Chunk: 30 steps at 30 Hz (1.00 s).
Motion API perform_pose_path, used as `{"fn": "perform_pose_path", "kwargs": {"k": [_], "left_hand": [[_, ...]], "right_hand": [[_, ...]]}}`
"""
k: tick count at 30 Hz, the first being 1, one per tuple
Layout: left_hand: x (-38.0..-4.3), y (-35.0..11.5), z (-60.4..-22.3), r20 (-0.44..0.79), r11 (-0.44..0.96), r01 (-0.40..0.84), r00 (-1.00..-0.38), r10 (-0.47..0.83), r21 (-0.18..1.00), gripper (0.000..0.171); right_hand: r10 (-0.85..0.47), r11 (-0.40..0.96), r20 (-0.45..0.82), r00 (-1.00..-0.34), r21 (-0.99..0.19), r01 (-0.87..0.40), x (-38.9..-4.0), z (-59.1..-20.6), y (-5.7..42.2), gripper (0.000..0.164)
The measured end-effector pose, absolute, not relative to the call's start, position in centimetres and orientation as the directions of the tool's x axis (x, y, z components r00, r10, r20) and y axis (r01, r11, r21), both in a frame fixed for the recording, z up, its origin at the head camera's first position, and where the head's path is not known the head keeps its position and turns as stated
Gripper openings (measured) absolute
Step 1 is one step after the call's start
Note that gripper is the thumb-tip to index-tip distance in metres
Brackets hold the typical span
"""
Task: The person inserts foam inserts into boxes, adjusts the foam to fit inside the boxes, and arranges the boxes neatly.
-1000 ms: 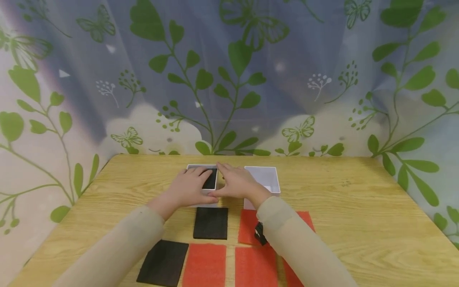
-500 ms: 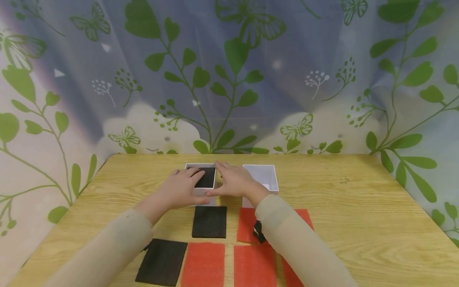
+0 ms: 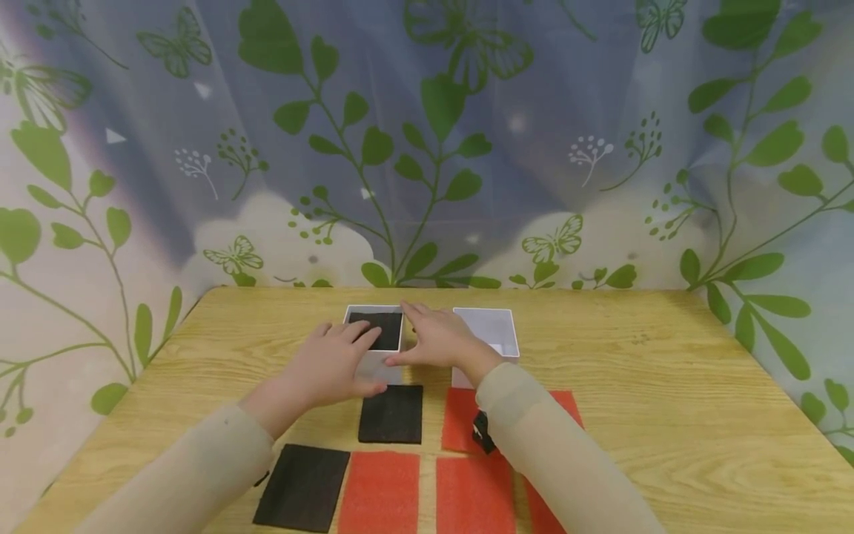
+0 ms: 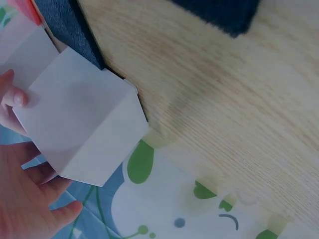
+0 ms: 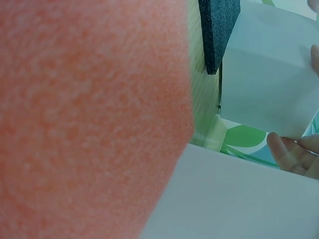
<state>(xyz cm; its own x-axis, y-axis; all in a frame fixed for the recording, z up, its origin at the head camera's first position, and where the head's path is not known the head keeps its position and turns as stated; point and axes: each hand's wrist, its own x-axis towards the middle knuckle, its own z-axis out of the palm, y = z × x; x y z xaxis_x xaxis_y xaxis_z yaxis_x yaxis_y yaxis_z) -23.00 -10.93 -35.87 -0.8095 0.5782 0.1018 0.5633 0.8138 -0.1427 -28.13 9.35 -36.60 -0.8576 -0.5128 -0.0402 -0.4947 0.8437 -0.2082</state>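
Visibly two hands [image 3: 437, 339], two boxes [image 3: 379, 368], three black squares [image 3: 391, 414]

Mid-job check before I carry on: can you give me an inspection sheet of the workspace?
Surface: wood-grain tabletop.
Job's things: left white box with a black pad inside; right white box, no pad visible inside; two black pads and several red pads on the tabletop, exact red count hidden by the right sleeve.
Clutter: small black object beside the right sleeve.
Hands: left hand over the left white box, contact with its pad unclear; right hand at that box's right side.
Cables: nothing seen.
Surroundings: leaf-and-butterfly curtain behind the tabletop.
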Motion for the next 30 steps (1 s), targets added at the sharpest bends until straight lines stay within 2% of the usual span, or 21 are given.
{"fn": "perform_pose_path", "kwargs": {"k": [15, 30], "left_hand": [[-20.7, -11.4, -35.9, 0.118, 0.824, 0.550, -0.817, 0.564, -0.133, 0.089], [-18.9, -12.6, -36.1, 0.120, 0.818, 0.570, -0.810, 0.574, -0.069, 0.087]], "right_hand": [[-0.508, 0.846, -0.035, -0.861, -0.207, -0.491, -28.1, -36.6, 9.3, 0.108], [-0.505, 0.847, -0.042, -0.862, -0.218, -0.485, -28.1, -36.6, 9.4, 0.108]]}}
